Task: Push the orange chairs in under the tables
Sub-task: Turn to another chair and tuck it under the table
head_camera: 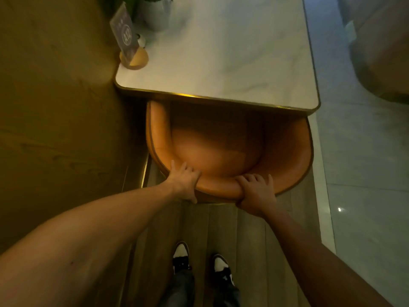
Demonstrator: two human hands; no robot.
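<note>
Orange padded leather fills both grips: the left hand [184, 182] is clamped on the curved top rim of the orange chair [221, 149], fingers over the inner face and thumb down the outer shell; the right hand [256, 193] is wrapped around the same rim just beside it, knuckles up, so the 2 hands hold the middle of the backrest close together (a sensible place, being the stiffest and highest edge); the upholstery looks soft and a little slick, so it should give slightly under the fingers while the shell beneath stays rigid; a tub chair of this build is probably fairly heavy and will likely drag, not glide, on the wooden floor [239, 229]; its front already sits under the marble table [232, 52], whose brass edge covers the seat's forward part, with the backrest still out; a wall [55, 107] stands close on the left; a table sign [127, 36] and a plant pot [155, 12] rest at the table's far corner.
</note>
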